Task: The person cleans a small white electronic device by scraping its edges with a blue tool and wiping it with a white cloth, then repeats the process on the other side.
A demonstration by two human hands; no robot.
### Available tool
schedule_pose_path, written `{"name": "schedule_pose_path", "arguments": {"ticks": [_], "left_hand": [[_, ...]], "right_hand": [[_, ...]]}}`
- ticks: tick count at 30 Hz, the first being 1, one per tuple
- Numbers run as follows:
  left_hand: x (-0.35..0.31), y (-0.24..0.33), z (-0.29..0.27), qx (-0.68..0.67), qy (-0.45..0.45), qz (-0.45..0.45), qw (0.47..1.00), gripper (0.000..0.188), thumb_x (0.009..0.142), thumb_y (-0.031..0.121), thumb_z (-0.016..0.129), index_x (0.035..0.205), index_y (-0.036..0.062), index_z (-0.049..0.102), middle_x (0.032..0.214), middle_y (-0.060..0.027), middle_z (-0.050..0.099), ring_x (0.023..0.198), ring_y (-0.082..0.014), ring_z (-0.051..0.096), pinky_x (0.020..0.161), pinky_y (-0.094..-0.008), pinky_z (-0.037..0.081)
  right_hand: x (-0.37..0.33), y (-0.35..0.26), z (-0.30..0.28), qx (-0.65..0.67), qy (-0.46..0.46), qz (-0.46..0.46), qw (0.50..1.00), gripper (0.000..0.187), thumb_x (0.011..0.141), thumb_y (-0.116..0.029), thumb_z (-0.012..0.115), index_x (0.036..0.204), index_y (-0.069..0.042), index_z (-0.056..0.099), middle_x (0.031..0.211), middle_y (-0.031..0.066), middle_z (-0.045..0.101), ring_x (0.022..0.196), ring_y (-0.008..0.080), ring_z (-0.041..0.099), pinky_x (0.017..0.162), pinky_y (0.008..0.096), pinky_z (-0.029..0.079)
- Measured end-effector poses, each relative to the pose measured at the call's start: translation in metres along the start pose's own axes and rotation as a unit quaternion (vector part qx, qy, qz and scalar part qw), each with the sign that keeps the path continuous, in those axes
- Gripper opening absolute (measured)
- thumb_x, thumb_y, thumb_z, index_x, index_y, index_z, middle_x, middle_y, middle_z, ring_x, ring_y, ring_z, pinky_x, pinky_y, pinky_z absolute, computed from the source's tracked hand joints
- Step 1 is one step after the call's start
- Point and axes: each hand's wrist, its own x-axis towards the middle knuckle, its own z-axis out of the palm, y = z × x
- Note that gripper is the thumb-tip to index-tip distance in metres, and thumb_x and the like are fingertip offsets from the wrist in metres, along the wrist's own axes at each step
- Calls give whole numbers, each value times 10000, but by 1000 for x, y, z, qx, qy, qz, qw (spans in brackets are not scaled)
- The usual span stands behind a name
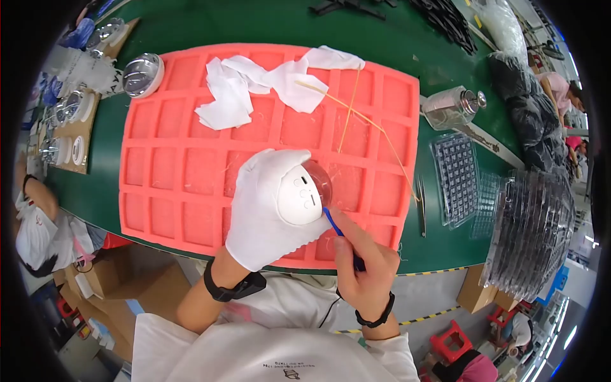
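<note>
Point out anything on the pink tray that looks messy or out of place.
White cloth pieces lie crumpled over the far compartments of the pink tray, and thin yellow strips cross towards its right side; both look strewn rather than placed.

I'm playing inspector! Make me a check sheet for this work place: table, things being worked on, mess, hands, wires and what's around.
Surface: smooth green tabletop under a pinkish-red grid tray.
Job's things: rounded white plastic device with a clear dome; slim blue tool, tip at the device's edge.
Clutter: crumpled white cloths and thin yellow strands on the tray; slim metal tweezers beside it.
Hands: white-gloved left hand holds the device; bare right hand grips the tool.
Cables: thin dark line by the shirt, perhaps a cord.
Surroundings: brown cardboard boxes, red plastic stool, other people.
</note>
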Motion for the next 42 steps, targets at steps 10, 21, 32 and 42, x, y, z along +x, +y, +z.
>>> {"name": "schedule_pose_path", "arguments": {"ticks": [10,21,32,42], "left_hand": [[3,-1,-1,6,-10,24,1000,684,586,139,884,1215,142,616,1171,-90,604,1109,-330,549,981,-448,415],[5,-2,3,-31,-40,31,998,601,582,104,874,1142,181,671,1198,-118,569,1084,-338,554,896,-452,481],[7,5,-5,8,-66,23,998,549,579,40,835,1106,118,703,1229,-128,545,987,-295,608,826,-389,525],[13,4,-4,-11,-67,47,997,547,571,93,847,1100,136,714,1227,-122,541,1018,-298,573,843,-396,501]], "right_hand": [[9,-15,-2,-74,-25,-9,997,471,834,103,627,1286,-14,688,540,51,446,439,120,370,462,255,340],[28,-28,4,-114,-35,26,993,496,825,136,619,1288,-27,691,522,66,368,427,130,295,440,263,293],[25,-30,-9,-131,-69,3,989,552,787,147,618,1302,-38,684,520,76,335,407,156,318,435,280,303],[15,-32,-14,-156,-67,13,985,508,834,134,611,1306,-39,681,523,74,318,426,159,300,444,265,305]]}}
